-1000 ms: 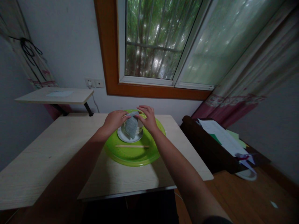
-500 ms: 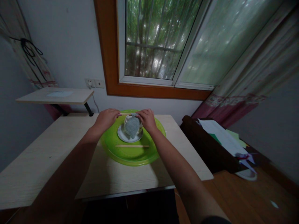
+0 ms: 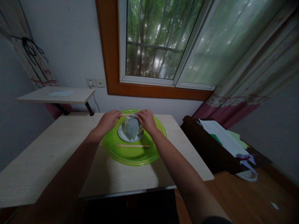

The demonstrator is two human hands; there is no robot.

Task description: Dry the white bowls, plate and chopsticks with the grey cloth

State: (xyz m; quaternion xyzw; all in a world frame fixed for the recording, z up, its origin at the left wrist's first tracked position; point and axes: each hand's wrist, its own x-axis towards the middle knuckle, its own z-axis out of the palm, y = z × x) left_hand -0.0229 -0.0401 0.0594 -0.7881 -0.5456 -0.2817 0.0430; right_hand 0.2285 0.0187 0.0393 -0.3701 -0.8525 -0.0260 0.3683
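My left hand (image 3: 111, 119) is closed on the left end of thin light wooden chopsticks (image 3: 125, 115), held level above the far part of the tray. Whether it is one stick or two I cannot tell. A grey-blue woven cloth (image 3: 133, 127) is gathered at their other end and hangs down to a point. My right hand (image 3: 146, 119) pinches the top of the cloth, its fingers hiding the sticks there. Behind the cloth, a stack of white bowls (image 3: 141, 129) stands on a white plate (image 3: 121, 135). More chopsticks (image 3: 133, 146) lie across the green tray (image 3: 133, 157) in front.
The tray rests on a pale wooden table (image 3: 130, 180). A small raised shelf (image 3: 70, 96) with a paper on it stands at the left back. Right of the table is a dark brown piece of furniture (image 3: 198, 143) with papers (image 3: 217, 135). A window (image 3: 154, 46) is behind.
My left hand has moved left from the cloth's top, and the chopsticks now show between the hands. My right fingers have closed in on the cloth's top. The last half second shows little movement.
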